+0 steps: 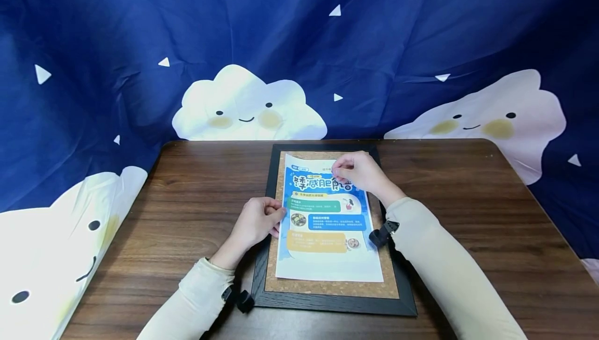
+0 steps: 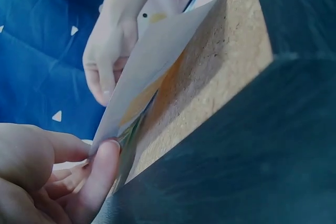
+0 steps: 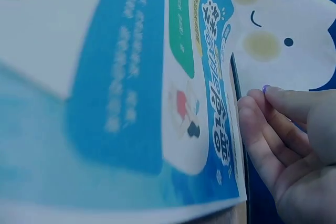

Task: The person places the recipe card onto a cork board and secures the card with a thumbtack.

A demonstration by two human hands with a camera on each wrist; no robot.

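A printed poster sheet (image 1: 323,267) with blue, green and orange blocks lies over a cork board (image 1: 390,289) in a black frame (image 1: 327,302). My left hand (image 1: 256,220) pinches the sheet's left edge between thumb and fingers. In the left wrist view that sheet (image 2: 163,43) stands lifted off the cork (image 2: 236,45). Over the upper right of the poster, my right hand (image 1: 362,173) has thumb and forefinger together. The right wrist view shows them pinching a small purple pushpin (image 3: 266,87), mostly hidden by the fingertips.
The framed board lies on a dark brown wooden table (image 1: 468,215). A blue curtain (image 1: 299,33) with white clouds and triangles hangs behind the table's far edge and along its left side. Each wrist wears a black camera strap (image 1: 383,233).
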